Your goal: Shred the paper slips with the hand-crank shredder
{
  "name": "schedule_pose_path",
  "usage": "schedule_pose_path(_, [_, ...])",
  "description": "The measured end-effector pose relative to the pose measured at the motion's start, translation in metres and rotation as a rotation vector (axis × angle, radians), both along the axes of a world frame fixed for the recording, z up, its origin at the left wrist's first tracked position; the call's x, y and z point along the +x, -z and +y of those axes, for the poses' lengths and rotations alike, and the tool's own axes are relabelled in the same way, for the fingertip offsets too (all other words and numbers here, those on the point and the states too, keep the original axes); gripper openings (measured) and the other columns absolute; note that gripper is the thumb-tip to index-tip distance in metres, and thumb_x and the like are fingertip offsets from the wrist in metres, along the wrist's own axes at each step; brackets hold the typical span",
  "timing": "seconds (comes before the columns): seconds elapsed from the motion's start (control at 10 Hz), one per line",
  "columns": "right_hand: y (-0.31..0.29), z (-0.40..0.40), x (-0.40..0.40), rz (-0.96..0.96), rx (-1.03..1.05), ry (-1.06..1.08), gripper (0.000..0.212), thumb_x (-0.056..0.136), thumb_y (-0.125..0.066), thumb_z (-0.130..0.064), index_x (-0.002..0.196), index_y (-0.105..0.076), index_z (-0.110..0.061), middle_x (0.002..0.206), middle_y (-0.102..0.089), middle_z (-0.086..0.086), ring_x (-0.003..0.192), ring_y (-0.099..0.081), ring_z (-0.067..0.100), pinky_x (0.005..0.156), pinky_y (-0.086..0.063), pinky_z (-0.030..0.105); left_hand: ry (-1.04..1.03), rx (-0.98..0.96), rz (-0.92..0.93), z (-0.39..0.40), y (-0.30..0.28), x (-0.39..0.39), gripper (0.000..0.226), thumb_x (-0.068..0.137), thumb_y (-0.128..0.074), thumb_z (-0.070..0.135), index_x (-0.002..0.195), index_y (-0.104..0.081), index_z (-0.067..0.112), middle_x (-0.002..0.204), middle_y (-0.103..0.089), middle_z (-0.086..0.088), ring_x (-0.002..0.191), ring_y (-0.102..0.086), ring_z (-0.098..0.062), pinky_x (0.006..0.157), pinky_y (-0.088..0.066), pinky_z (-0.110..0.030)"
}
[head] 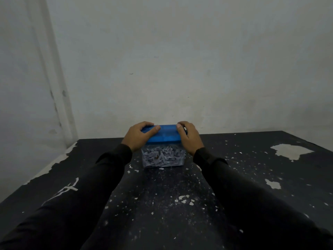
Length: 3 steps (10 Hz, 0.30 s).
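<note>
The hand-crank shredder stands near the far edge of the black table. Its blue top (164, 134) sits on a clear bin (163, 158) packed with white paper shreds. My left hand (138, 136) grips the left end of the blue top, thumb lying across its upper face. My right hand (189, 137) grips the right end, thumb on top as well. The crank is hidden behind my right hand. No whole paper slips are in view.
The black table (252, 177) has worn, chipped paint and small paper flecks scattered over it. A large bare patch (292, 151) shows at the right. A pale wall (180, 69) rises right behind the shredder, with a corner at the left.
</note>
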State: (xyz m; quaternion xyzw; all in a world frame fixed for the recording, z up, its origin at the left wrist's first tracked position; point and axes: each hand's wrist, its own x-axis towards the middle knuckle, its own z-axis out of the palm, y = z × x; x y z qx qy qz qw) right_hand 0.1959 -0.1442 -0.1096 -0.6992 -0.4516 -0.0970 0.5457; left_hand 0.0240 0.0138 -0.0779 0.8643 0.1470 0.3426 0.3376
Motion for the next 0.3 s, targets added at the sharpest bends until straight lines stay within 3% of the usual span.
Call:
schedule_pose_path(0.1, [0.001,0.001,-0.003,-0.019,-0.003,0.035,0.032,0.107,-0.044,-0.035,0.125,-0.059,-0.012,0.120,-0.056,0.007,0.105,-0.052,0.015,0.089,-0.041,0.025,0.005,0.027,0.040,0.004,0.000,0.001,0.053,0.090,-0.062,0.064,0.122,-0.069,0.022,0.116,-0.069,0.005,0.101,-0.064,-0.003,0.085,-0.051,-0.020])
schedule_pose_path(0.2, [-0.007,-0.001,0.000,-0.068,-0.050,0.041,0.031,0.105,-0.048,-0.037,0.119,-0.061,-0.013,0.116,-0.059,0.008,0.104,-0.055,0.019,0.089,-0.049,0.034,0.023,0.035,0.105,0.007,-0.006,-0.002,0.068,0.084,-0.056,0.079,0.123,-0.069,0.025,0.120,-0.069,0.006,0.105,-0.064,-0.006,0.095,-0.053,-0.030])
schedule_pose_path(0.3, [-0.021,-0.005,0.002,-0.084,-0.120,0.063,0.040,0.102,-0.051,-0.049,0.118,-0.063,-0.014,0.120,-0.060,0.006,0.106,-0.058,0.021,0.093,-0.050,0.039,0.042,0.045,0.176,0.008,-0.015,-0.003,0.069,0.088,-0.051,0.078,0.128,-0.068,0.024,0.132,-0.066,0.002,0.116,-0.061,-0.013,0.106,-0.046,-0.035])
